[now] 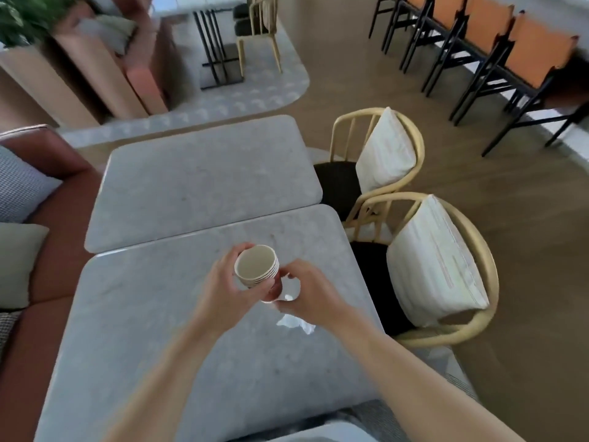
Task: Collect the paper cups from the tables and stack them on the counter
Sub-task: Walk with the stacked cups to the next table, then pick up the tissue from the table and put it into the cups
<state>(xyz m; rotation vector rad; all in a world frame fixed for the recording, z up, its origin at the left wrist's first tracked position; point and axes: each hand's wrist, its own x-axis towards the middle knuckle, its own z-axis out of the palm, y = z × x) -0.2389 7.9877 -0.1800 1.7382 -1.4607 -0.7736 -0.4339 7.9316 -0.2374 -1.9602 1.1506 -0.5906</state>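
A stack of several nested paper cups [258, 270], cream inside and reddish-brown outside, tilts with its mouth toward me above the near marble table [153, 330]. My left hand [228, 290] grips the stack from the left, fingers curled round its rims and side. My right hand [307, 293] holds the bottom end of the stack from the right with its fingertips. The lowest cup's base is partly hidden by my hands.
A second marble table [204, 177] abuts the near one. Two rattan chairs with white cushions [387, 154] [436, 260] stand on the right. A brown sofa with pillows [47, 199] runs along the left. Black-framed orange chairs [510, 55] line the far right.
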